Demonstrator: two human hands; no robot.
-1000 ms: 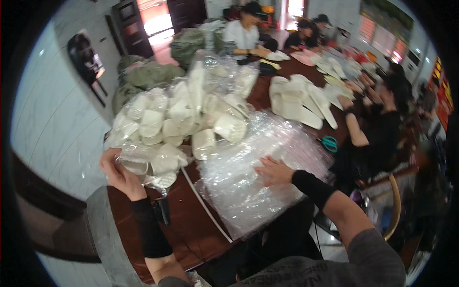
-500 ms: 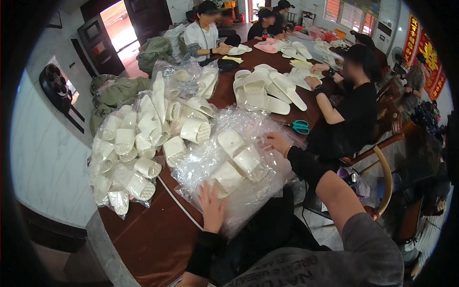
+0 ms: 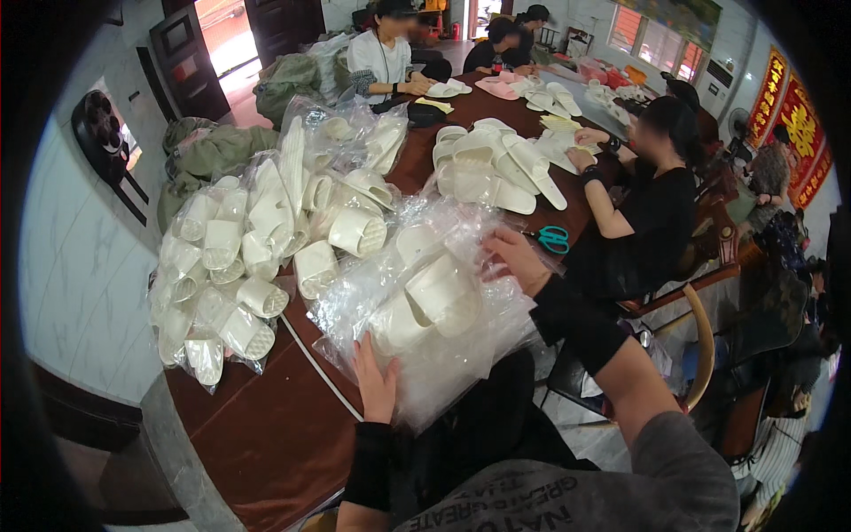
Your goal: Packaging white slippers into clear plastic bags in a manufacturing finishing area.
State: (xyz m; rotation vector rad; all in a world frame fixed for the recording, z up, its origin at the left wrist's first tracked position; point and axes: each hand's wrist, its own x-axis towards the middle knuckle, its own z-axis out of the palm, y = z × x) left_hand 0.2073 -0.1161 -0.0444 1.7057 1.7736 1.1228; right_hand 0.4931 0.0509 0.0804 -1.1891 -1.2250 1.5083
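Observation:
A pair of cream slippers (image 3: 446, 297) lies in front of me under clear film, on a stack of clear plastic bags (image 3: 448, 377). At the stack's near left edge, my left hand (image 3: 378, 383) is open, thumb apart from the fingers, touching the plastic beside one slipper. On the far right side, my right hand (image 3: 519, 260) has its fingers curled on the clear plastic, seemingly pinching the edge of the bag around the slippers. Glare on the film partly hides the slippers' outlines and the fingertips.
Bagged cream slippers (image 3: 222, 244) are heaped to the left on the brown tabletop (image 3: 284, 434). Loose slippers (image 3: 501, 164) lie beyond the bags, near teal-handled scissors (image 3: 554, 238). A co-worker in black (image 3: 651, 195) sits on the right; others sit farther along the table.
My right hand has moved slightly left with its fingers curling on the plastic. Film now covers more of the slippers. My left hand stays at the near left edge.

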